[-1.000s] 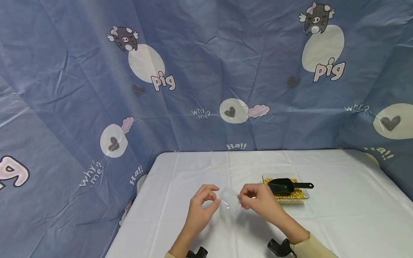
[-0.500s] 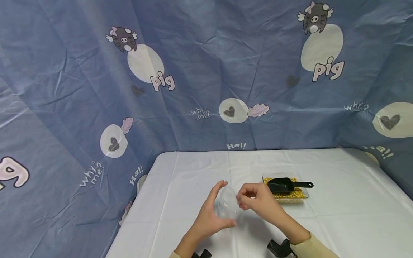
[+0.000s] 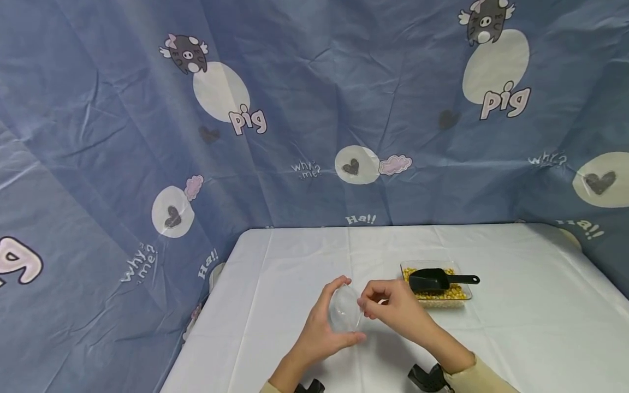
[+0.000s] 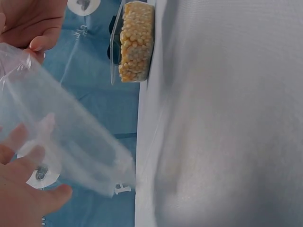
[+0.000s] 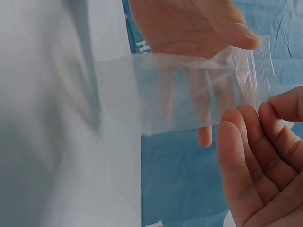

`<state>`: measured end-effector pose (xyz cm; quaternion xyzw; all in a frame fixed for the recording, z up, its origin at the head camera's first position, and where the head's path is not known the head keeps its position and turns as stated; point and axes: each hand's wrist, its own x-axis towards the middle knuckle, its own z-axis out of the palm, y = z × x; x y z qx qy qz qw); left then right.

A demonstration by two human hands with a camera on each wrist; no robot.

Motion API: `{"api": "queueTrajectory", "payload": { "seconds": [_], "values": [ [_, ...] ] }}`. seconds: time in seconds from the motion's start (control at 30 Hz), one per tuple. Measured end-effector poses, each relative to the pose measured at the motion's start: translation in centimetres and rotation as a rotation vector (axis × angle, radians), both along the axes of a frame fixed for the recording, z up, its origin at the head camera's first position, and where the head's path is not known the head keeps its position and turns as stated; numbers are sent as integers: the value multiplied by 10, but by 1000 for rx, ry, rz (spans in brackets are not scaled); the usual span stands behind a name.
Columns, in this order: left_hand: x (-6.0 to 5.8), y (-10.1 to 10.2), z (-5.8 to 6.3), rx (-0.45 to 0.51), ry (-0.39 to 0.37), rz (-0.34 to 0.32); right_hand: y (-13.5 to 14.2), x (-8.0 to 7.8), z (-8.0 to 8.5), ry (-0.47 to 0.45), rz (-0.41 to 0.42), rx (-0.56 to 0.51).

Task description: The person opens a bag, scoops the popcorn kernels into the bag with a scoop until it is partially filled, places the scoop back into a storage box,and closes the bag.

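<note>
A clear plastic zip bag [image 3: 344,310] hangs over the near middle of the table, its mouth bulging open in the head view. The thumb and index finger of my right hand [image 3: 395,307] pinch its top edge, close to the ridged zip strip [image 5: 265,71]. My left hand [image 3: 316,334] curves round the other side with thumb and fingers spread wide. Through the film, the right wrist view shows the left fingers [image 5: 199,94] held straight behind the bag, the thumb at its upper edge. The see-through bag looks flat and has nothing inside.
Right of my right hand stands a clear box [image 3: 442,304] of yellow corn kernels [image 3: 454,295]. A black scoop [image 3: 429,280] lies on the kernels, handle pointing right. White cloth [image 3: 295,256] covers the table, and a blue printed curtain [image 3: 295,109] hangs behind it.
My left hand has let go of the bag's edge and spread its thumb and fingers around the bag. The bag's mouth has turned into wider view. My right hand keeps its pinch.
</note>
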<state>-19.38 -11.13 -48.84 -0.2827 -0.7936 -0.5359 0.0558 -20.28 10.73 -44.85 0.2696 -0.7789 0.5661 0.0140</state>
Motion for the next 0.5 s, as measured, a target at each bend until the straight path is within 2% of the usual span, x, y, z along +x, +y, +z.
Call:
{"api": "queueTrajectory", "payload": {
  "seconds": [0.3, 0.5],
  "values": [
    [4, -2, 1, 35, 13, -9, 0, 5, 5, 32, 23, 28],
    [4, -2, 2, 37, 69, -26, 1, 6, 5, 68, 36, 46]
  ]
}}
